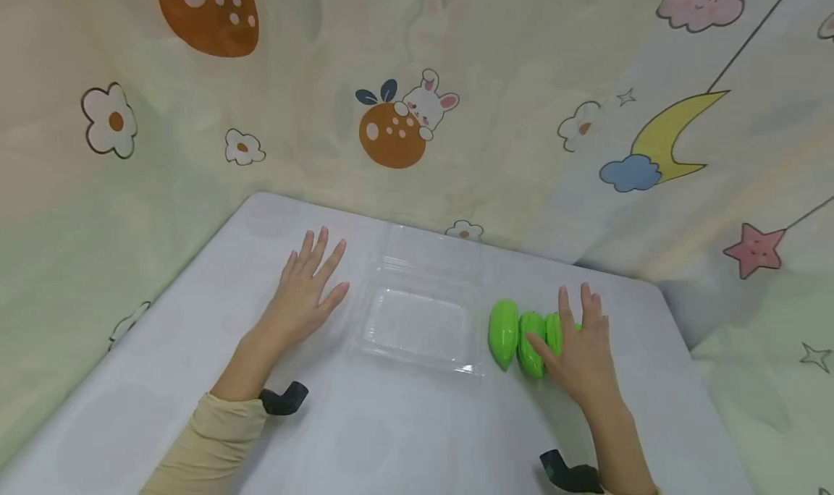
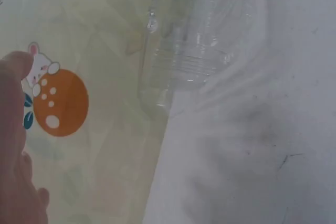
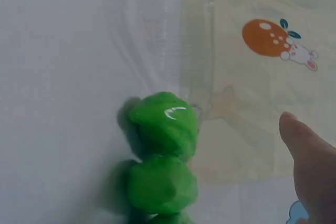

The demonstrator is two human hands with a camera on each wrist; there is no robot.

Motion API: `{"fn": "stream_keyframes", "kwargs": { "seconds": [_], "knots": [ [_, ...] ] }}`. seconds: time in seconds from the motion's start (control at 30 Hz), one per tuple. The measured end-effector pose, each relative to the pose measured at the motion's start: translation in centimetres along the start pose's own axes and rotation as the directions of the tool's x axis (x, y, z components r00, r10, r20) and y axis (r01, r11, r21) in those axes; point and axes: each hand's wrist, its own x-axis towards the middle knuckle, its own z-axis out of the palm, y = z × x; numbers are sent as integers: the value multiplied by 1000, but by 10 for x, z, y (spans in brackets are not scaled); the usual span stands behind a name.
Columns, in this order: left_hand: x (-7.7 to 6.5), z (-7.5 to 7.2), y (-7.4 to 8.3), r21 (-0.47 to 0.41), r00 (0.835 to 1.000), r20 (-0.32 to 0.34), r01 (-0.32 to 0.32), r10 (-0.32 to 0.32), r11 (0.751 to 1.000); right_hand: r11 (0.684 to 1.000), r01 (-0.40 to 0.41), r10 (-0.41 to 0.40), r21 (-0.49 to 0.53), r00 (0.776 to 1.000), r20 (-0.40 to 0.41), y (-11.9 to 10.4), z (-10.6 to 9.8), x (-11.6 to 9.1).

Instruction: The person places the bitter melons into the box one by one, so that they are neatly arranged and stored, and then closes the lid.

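A clear plastic clamshell box (image 1: 417,328) lies with its lid folded back at the middle of the white table. To its right several glossy bright green, pointed oval pieces (image 1: 504,334) stand side by side in a row. My left hand (image 1: 301,298) is to the left of the box, fingers spread and holding nothing. Over the right end of the green row is my right hand (image 1: 583,350), its fingers extended, hiding part of the pieces. In the right wrist view, green pieces (image 3: 163,124) sit below the clear box (image 3: 163,35), with the thumb (image 3: 302,140) apart from them.
The white table (image 1: 365,437) has rounded far corners. Behind it hangs a pale cloth (image 1: 313,104) printed with flowers, rabbits and a moon. Black curved wrist pieces (image 1: 284,399) stick out from both forearms, close above the tabletop.
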Motion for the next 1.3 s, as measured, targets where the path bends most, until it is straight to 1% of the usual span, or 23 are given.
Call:
{"fn": "stream_keyframes", "kwargs": {
  "seconds": [0.07,0.1,0.17,0.27,0.43,0.57,0.63,0.7,0.8,0.87,0.97,1.03,1.1,1.17,1.23,1.27,1.3],
  "knots": [
    [2,-2,-3,-96,1000,13,-8,9,995,997,14,-13,81,1000,-2,5,-6,-1],
    [3,-3,-4,-148,1000,19,-11,14,989,994,15,-15,110,1000,3,8,-9,-1],
    [5,-6,-6,-242,999,34,-9,18,970,985,5,-10,174,1000,27,14,-16,-3],
    [8,-9,-7,-352,998,51,-2,22,936,975,-27,10,222,997,77,23,-25,-6],
    [15,-9,-10,-442,998,57,31,-6,896,951,-82,39,298,988,150,44,-30,-4],
    [21,-4,-12,-512,997,70,50,-16,857,935,-123,55,331,977,207,60,-29,-2],
    [23,-1,-12,-558,997,79,49,-5,829,928,-138,57,345,971,233,68,-28,-2],
    [25,4,-14,-591,996,92,50,6,805,921,-149,55,360,964,258,75,-27,-2],
    [26,11,-15,-655,994,108,53,23,754,910,-172,55,377,952,300,84,-25,-2],
    [26,17,-15,-682,992,121,62,29,729,908,-186,60,375,944,324,89,-24,-4],
    [27,25,-16,-742,990,132,72,41,666,908,-205,66,366,932,357,97,-21,-4],
    [27,31,-17,-778,987,150,87,49,622,896,-222,63,386,921,385,101,-19,-5],
    [27,36,-17,-818,984,166,97,71,567,876,-240,51,419,909,414,105,-16,-7],
    [27,41,-17,-844,979,187,116,84,523,843,-264,36,468,897,440,109,-14,-9],
    [27,45,-17,-872,975,197,125,105,473,812,-291,29,507,886,463,112,-11,-11],
    [27,47,-17,-883,973,201,130,113,451,799,-304,28,520,881,472,113,-10,-12],
    [27,49,-17,-888,971,210,140,116,437,784,-318,29,534,877,479,114,-8,-13]
  ]
}}
